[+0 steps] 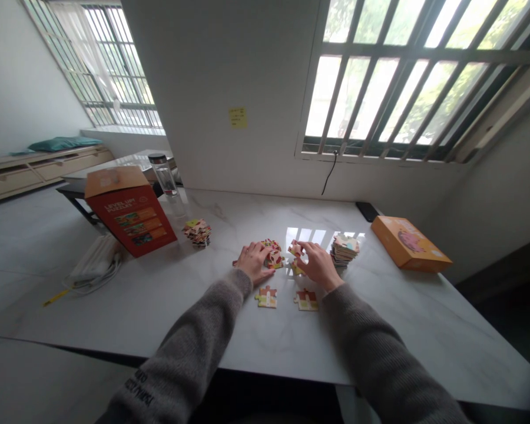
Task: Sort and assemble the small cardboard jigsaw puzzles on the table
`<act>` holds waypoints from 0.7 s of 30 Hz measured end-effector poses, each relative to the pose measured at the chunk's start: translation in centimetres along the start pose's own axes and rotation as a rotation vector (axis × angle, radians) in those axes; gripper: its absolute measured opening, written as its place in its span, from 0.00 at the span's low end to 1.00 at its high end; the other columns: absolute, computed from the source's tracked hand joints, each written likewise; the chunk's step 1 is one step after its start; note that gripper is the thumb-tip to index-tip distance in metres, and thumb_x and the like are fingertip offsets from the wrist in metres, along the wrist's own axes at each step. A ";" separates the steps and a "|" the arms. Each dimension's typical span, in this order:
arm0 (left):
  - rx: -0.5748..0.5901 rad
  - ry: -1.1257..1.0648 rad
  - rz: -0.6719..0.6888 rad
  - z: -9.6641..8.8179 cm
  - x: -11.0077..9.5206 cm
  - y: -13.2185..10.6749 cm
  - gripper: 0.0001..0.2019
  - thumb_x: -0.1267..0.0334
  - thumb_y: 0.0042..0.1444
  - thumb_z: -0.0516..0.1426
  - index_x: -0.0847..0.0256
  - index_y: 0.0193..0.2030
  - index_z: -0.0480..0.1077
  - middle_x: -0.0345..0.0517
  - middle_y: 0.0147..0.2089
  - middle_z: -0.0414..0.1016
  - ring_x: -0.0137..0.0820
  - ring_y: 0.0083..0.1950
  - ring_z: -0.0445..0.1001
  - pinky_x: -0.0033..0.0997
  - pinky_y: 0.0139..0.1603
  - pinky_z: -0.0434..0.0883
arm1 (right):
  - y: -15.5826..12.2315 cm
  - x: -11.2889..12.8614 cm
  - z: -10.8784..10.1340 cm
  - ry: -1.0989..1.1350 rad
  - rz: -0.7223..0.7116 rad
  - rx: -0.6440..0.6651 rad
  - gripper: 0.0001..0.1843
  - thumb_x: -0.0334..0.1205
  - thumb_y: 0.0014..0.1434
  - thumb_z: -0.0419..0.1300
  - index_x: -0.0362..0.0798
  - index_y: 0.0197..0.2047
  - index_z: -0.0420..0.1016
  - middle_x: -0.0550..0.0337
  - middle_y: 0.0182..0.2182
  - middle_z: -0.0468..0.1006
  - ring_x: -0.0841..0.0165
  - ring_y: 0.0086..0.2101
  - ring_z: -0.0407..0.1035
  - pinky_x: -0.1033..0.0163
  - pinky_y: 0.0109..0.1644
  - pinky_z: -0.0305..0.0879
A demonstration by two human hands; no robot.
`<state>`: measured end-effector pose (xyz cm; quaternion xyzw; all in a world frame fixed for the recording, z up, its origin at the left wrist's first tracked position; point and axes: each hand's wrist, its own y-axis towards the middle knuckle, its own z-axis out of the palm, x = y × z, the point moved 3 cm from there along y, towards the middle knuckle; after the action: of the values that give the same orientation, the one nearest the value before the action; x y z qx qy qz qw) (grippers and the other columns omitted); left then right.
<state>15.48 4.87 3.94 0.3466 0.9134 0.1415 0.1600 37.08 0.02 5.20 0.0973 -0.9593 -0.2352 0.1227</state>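
My left hand (252, 264) rests on the table with curved fingers, thumb and forefinger on the edge of a puzzle piece (275, 259) within a small group of red and cream pieces. Between the thumb and fingers of my right hand (317, 265) is another puzzle piece (295, 249), slightly raised. Below that hand a yellowish piece (297, 268) is partly hidden. Nearer to me lie two separate pieces, a left one (267, 297) and a right one (307, 300), both brown, cream and green.
Piles of puzzle pieces stand on the left (197, 233) and right (344, 252). A red puzzle box (136, 218), a glass bottle (164, 176) and a white power strip with cable (95, 259) are at left. An orange box (410, 242) and black phone (366, 211) are at right.
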 end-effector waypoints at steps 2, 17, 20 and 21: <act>0.010 0.020 0.012 0.1 -0.2 0.1 0.29 0.52 0.50 0.66 0.55 0.58 0.68 0.51 0.52 0.70 0.46 0.55 0.64 0.46 0.55 0.61 | -0.3 -0.7 -0.2 0.003 0.042 0.002 0.22 0.38 0.58 0.60 0.52 0.57 0.70 0.54 0.46 0.79 0.60 0.43 0.72 0.60 0.43 0.65; 0.003 -0.059 0.081 0.6 0.3 -0.3 0.19 0.65 0.55 0.61 0.55 0.55 0.67 0.48 0.50 0.76 0.42 0.53 0.70 0.44 0.55 0.62 | -1.5 -2.1 0.3 -0.006 -0.009 0.191 0.09 0.37 0.60 0.60 0.50 0.45 0.76 0.53 0.41 0.78 0.62 0.43 0.70 0.61 0.46 0.66; -0.067 -0.292 -0.003 0.4 0.7 -0.4 0.14 0.68 0.57 0.59 0.55 0.51 0.69 0.43 0.43 0.79 0.36 0.46 0.75 0.42 0.55 0.64 | -1.3 -1.5 0.1 0.049 -0.024 0.147 0.11 0.39 0.60 0.60 0.49 0.46 0.76 0.49 0.49 0.75 0.57 0.50 0.67 0.54 0.52 0.65; -0.100 -0.392 -0.042 0.2 0.7 -0.4 0.13 0.68 0.57 0.59 0.56 0.49 0.69 0.42 0.41 0.79 0.34 0.44 0.75 0.41 0.54 0.65 | -1.2 -1.0 -0.1 0.105 -0.023 0.102 0.13 0.40 0.61 0.60 0.49 0.49 0.75 0.48 0.52 0.74 0.56 0.52 0.65 0.52 0.54 0.65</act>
<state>14.82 5.08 3.50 0.3399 0.8636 0.1133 0.3546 38.16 -0.81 4.52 0.1266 -0.9610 -0.1821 0.1653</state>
